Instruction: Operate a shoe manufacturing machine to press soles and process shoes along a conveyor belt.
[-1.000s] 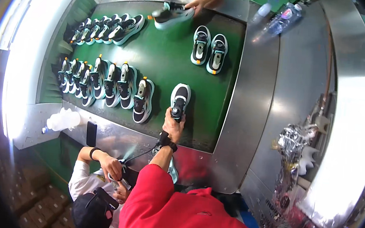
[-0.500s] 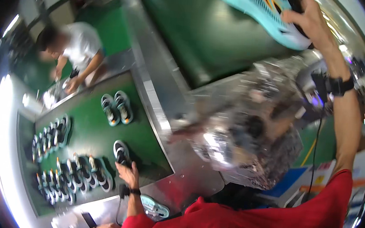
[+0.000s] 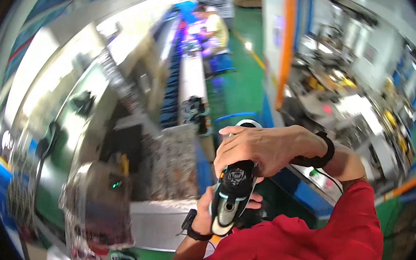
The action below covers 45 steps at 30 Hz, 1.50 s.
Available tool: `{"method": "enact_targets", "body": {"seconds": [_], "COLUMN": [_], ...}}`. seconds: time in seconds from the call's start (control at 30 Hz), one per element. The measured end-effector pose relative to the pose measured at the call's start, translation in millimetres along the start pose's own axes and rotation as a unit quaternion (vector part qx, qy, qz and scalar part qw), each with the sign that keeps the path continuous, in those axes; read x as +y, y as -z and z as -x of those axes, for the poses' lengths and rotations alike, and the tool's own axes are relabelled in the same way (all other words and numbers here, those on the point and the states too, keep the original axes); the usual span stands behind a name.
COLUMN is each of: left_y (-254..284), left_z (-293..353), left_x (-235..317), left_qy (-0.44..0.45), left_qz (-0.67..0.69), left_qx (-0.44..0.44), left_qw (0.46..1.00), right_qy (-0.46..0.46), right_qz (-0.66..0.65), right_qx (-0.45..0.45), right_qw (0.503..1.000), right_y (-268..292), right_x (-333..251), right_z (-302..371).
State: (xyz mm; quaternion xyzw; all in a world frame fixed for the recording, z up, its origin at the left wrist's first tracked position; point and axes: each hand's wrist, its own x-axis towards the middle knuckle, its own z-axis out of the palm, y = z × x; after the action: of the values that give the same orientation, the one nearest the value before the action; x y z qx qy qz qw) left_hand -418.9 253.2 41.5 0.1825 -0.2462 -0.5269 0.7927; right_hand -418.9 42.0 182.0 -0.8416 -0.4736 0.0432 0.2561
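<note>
1. A sneaker (image 3: 232,195), black with white and pale teal trim, is held upright close in front of the person's chest, one end pointing down, just above the red shirt (image 3: 306,252)
2. The right hand (image 3: 261,147) lies over the upper end of the sneaker, fingers curled down and clenched around it; a black band sits on that wrist
3. The left hand (image 3: 210,214) grasps the sneaker from below and behind, its fingertips showing past the shoe's right edge; a black wristwatch (image 3: 191,225) is on that wrist
4. Just to the left stands a grey metal machine (image 3: 164,175), blurred
5. Beyond it a long work line runs away toward a seated person in a yellow top (image 3: 216,29), well apart
6. Green floor (image 3: 244,83) lies beside the line
</note>
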Motion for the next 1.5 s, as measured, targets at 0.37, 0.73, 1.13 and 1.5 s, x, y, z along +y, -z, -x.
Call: {"method": "enact_targets", "body": {"seconds": [0.37,0.73,1.13,1.5], "left_y": [-17.7,-60.1,18.4,3.6], "left_z": [-205.6,-392.6,-614.7,-519.3], "left_x": [-226.2,-449.1,-594.8,-409.7], "left_qy": [0.037,0.234,0.147,0.349], "left_qz": [-0.170,-0.376,-0.734,-0.196], "left_qx": [0.084,-0.031,0.100,0.079], "left_qw": [0.981,0.896,0.655,0.913], "right_qy": [-0.234,-0.471,-0.600,-0.767], "right_qz": [-0.317,-0.013,0.138,0.111], "right_qx": [0.684,0.841,0.781,0.585], "right_qw": [0.613,0.266,0.107,0.238], "right_y": [-173.7,-226.1,-206.8,-79.9], "right_x": [-39.2,-100.3,-156.8,-14.4], "right_z": [330.5,557.4,602.4,725.7]}}
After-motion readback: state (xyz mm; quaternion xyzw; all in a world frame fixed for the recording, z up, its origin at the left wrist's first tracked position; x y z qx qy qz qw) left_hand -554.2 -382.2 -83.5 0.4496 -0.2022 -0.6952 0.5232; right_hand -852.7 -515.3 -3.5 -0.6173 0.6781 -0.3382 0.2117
